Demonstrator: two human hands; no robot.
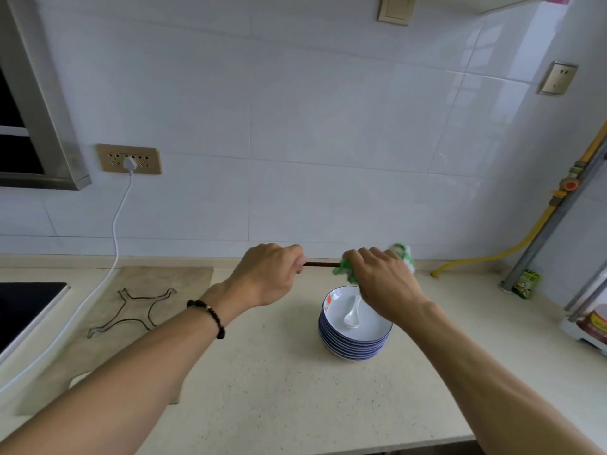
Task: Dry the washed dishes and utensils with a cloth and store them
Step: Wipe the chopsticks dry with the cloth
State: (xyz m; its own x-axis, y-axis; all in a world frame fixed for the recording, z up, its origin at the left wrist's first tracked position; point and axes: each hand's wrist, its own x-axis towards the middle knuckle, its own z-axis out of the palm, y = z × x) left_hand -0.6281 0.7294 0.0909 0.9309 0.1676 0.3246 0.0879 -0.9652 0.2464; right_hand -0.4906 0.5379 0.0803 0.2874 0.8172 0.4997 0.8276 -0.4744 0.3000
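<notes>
My left hand [267,274] grips one end of dark brown chopsticks [322,264], held level above the counter. My right hand [382,280] grips a green and white cloth [402,252] that is wrapped round the other end of the chopsticks. Below my right hand stands a stack of several white plates with blue rims [354,339]. A white ceramic spoon [352,315] lies in the top plate, its handle partly hidden by my right wrist.
The beige countertop [279,389] runs to a white tiled wall. A wire pot rest [131,310] lies on a mat at the left, beside a black hob [23,307] and a white cable [115,244]. A yellow gas hose [512,249], a green packet [527,284] and boxes stand at the right.
</notes>
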